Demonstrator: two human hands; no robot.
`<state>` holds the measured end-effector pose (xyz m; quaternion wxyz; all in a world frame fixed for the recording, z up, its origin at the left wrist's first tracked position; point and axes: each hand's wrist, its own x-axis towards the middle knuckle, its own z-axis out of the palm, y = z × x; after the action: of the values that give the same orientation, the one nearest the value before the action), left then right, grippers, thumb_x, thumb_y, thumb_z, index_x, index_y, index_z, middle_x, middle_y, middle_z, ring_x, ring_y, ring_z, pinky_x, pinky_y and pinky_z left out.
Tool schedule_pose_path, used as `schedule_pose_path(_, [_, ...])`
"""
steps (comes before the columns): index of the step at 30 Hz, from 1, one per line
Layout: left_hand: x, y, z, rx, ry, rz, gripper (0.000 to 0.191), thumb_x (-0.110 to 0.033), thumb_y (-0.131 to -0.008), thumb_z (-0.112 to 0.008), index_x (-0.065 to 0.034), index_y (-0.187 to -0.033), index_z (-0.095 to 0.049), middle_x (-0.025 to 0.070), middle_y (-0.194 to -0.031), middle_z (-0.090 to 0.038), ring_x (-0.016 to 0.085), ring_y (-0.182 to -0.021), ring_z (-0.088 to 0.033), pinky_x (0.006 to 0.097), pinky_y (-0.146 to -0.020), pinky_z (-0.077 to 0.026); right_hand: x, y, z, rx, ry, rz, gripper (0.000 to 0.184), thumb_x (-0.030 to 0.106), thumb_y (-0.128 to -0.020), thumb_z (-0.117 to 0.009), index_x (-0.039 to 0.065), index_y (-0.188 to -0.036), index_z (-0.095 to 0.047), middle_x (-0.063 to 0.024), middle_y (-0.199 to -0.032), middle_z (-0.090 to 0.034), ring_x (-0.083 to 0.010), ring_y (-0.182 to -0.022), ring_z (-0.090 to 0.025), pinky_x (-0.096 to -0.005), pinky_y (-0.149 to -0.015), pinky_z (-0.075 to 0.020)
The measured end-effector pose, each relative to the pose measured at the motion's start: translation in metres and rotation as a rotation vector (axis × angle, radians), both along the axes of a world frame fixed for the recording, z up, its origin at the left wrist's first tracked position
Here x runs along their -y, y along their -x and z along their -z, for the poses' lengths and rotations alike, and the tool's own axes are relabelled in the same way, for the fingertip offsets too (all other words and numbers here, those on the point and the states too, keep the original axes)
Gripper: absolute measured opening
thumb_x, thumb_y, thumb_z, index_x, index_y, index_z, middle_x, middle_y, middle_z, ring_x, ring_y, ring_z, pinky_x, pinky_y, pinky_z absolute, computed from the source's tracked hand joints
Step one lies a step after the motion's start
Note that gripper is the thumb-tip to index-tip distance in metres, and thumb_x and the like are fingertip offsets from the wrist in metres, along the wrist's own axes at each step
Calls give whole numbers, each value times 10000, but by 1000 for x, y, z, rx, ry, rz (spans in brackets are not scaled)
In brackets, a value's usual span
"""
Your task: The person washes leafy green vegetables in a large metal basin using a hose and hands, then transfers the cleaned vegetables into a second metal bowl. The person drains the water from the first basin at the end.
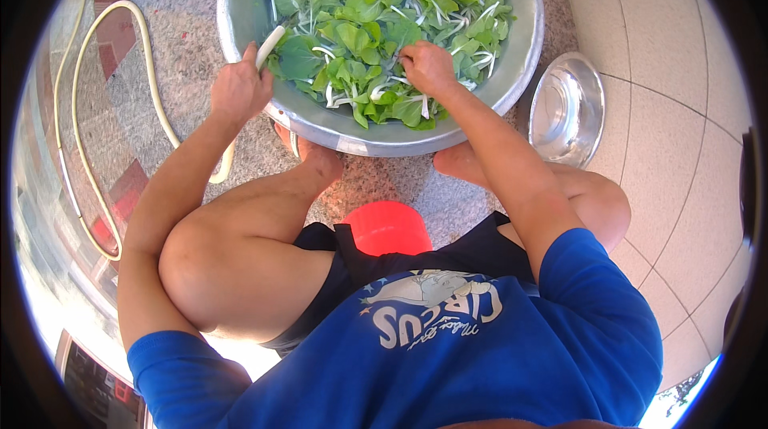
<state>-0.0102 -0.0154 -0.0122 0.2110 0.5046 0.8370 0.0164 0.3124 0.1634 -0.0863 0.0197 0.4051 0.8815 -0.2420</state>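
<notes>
A wide metal basin [528,69] sits on the ground before me, with leafy green vegetables [354,39] with white stems floating in its water. My left hand [240,86] grips a cream-coloured hose [271,45] near its end, over the basin's left rim. The hose end points in over the greens. Among the leaves, right of the basin's middle, my right hand [429,69] has its fingers curled down at the water. Its fingertips touch the greens, but whether they hold a stem is hidden.
The hose loops over the stone paving [180,27] at the left. A shiny steel bowl [567,111] leans tilted against the basin's right side, near the beige floor tiles [666,27]. Below me stands a red plastic seat or bucket [389,228]. My feet [321,159] are close to the basin's near rim.
</notes>
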Motion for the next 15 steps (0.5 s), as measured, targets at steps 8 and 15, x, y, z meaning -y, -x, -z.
schedule_pose_path(8, [2,-1,0,-4,13,-26,573,-265,-928,-588,-6,-1437,-539,321,-874,-713,494,-824,-721,568,-766,-598,-9,-4,-10,-80,180,120,174,264,-880,-722,129,-980,-771,-118,-980,-719,-348,-936,-701,-475,-818,-556])
schedule_pose_path(15, [-1,-1,-2,-11,31,-8,567,-267,-933,-586,-4,-1433,-541,321,-887,-716,491,-830,-724,563,-769,-602,6,10,-3,14,-30,-5,190,254,-851,-746,104,-966,-774,-129,-934,-687,-358,-897,-692,-491,-761,-554])
